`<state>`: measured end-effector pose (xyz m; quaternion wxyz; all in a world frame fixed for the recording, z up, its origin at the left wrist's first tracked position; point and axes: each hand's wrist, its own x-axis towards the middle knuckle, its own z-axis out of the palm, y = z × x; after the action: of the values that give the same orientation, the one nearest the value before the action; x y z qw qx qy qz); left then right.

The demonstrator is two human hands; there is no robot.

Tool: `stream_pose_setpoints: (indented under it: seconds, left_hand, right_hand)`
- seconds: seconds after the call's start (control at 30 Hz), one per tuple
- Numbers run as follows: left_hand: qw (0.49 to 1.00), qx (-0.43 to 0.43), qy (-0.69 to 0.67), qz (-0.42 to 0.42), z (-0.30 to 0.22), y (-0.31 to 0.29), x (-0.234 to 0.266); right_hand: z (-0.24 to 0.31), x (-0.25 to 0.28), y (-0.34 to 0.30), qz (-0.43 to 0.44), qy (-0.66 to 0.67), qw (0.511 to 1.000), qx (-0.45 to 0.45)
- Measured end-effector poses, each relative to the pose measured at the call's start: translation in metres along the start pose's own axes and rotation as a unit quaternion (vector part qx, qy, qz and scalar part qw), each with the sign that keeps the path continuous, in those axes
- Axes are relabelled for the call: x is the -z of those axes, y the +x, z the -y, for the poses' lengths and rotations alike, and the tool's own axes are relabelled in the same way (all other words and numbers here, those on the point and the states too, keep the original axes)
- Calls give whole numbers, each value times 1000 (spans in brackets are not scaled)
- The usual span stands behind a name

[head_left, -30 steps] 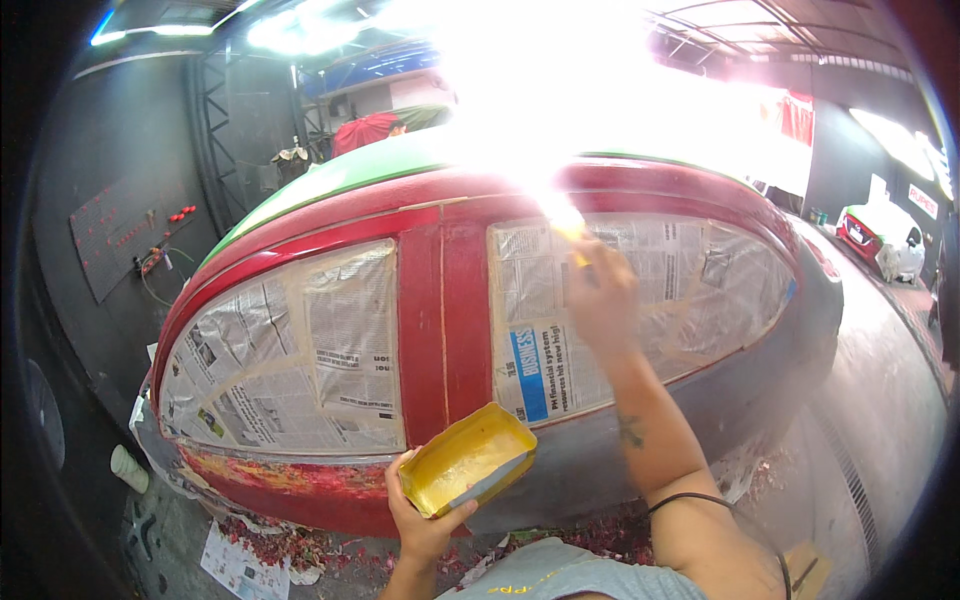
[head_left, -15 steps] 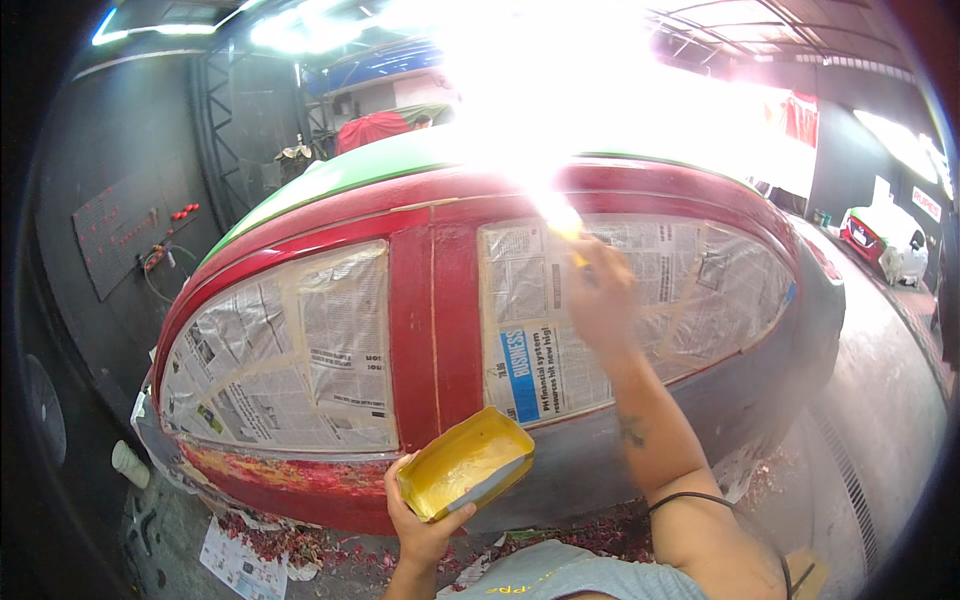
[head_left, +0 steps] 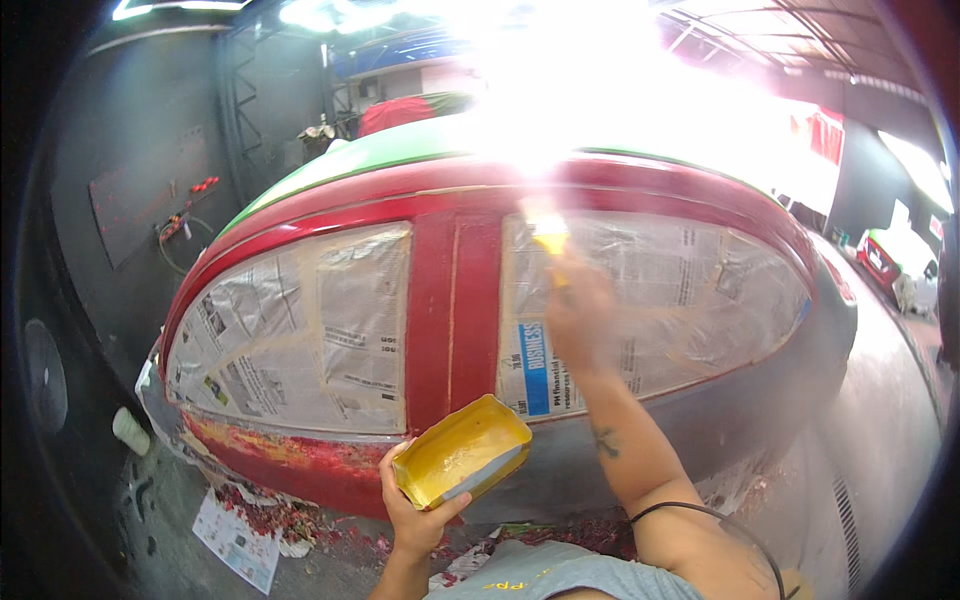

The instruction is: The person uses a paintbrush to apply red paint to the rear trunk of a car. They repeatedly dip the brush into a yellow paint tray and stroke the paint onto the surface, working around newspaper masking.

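My right hand [head_left: 583,310], blurred by motion, is closed around a paintbrush [head_left: 547,236] with a yellow handle and pale bristles. Its bristles point up toward the red strip above the right window; whether they touch it I cannot tell. Below, my left hand [head_left: 420,522] grips a rectangular gold-coloured tin [head_left: 462,452], tilted so its open top shows. A grey smear runs along the tin's near inner side, with clear-looking liquid on the bottom. Behind both hands stands a car, its red door pillar [head_left: 430,330] between windows covered with taped newspaper [head_left: 650,300].
Stripped red flakes [head_left: 290,525] and a newspaper sheet [head_left: 236,540] lie on the floor below the car. A pale cup-like container [head_left: 130,432] is by the left wall. A cable [head_left: 710,510] crosses my right arm. Another car [head_left: 885,255] stands far right. Bright light washes out the top.
My right hand has moved slightly left and down with the paintbrush. The view has shifted a little, and my left hand still holds the tin.
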<state>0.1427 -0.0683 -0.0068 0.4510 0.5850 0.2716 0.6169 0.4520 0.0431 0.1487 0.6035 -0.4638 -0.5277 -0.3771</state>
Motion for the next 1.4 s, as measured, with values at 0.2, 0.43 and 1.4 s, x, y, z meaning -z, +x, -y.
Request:
stream_pose_setpoints:
  seconds: [0.2, 0.43, 1.4]
  left_hand:
    - [1000, 15, 5, -25, 0, -7, 17]
    - [999, 9, -2, -42, -3, -7, 35]
    - [982, -23, 172, -81, -28, -57, -75]
  right_hand:
    - [12, -8, 5, -16, -38, 999, 11]
    - [40, -26, -6, 77, -1, 997, 31]
    - [-9, 218, -91, 312, 495, 767, -263]
